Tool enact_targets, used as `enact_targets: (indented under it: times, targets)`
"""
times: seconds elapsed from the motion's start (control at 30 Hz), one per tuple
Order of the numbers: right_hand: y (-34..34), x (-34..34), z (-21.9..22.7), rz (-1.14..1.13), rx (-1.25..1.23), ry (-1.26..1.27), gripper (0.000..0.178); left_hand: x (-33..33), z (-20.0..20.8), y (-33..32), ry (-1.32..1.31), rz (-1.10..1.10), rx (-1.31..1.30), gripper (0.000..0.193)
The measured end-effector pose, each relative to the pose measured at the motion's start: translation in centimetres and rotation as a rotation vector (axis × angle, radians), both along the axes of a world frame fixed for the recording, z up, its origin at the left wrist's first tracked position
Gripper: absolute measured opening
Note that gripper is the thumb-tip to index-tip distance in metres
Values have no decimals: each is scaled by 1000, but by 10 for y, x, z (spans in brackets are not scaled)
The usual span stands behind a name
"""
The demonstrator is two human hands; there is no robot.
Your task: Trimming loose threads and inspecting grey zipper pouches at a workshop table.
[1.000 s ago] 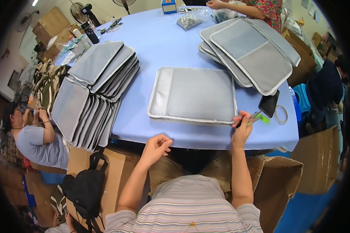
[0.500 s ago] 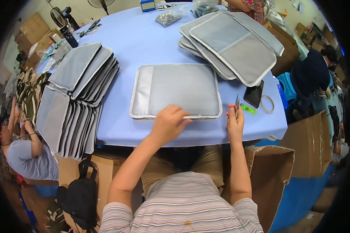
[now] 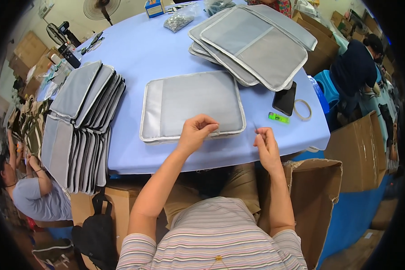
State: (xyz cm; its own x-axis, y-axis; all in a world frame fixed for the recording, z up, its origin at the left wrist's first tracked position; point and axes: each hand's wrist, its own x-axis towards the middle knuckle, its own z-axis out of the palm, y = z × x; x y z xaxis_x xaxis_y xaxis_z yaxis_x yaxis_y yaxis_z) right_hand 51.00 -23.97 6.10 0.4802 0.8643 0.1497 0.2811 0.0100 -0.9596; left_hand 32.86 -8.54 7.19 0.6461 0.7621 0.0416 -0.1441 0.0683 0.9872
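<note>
In front of me on the table lies a flat grey fabric pouch (image 3: 198, 99) with pale piped edges and a lighter band at its left. My left hand (image 3: 197, 131) is over its near edge, thumb and fingers pinched together; whatever is between the fingertips is too small to make out. Right of the pouch's near corner, my right hand (image 3: 267, 146) is closed round small pointed metal snips (image 3: 254, 126), mostly hidden by the fingers and blurred. A gap separates the snips from the pouch.
Stacked grey pouches (image 3: 78, 94) stand at the left edge; more pouches (image 3: 265, 49) lie at the far right. A phone (image 3: 285, 100), green lighter (image 3: 279, 118) and tape roll (image 3: 303, 110) sit at right. An open cardboard box (image 3: 312, 193) stands beside me. Other people sit nearby.
My view has shifted slightly. My left hand has gone from loosely spread fingers to a pinch at the pouch's near edge. My right hand has moved left with the snips, closer to the pouch.
</note>
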Motion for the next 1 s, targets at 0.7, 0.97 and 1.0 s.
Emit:
enact_targets:
  times: [0.7,0.97,1.0]
  targets:
    - [24,-44,26,6,-24,-693,24,-18,-17,16,-265,-117,-178,6]
    - [22,-48,33,27,-72,-687,23,-26,-15,21,-452,-66,-326,4]
    - [26,-51,34,26,-68,-686,23,-26,-14,22,-462,-70,-338,4]
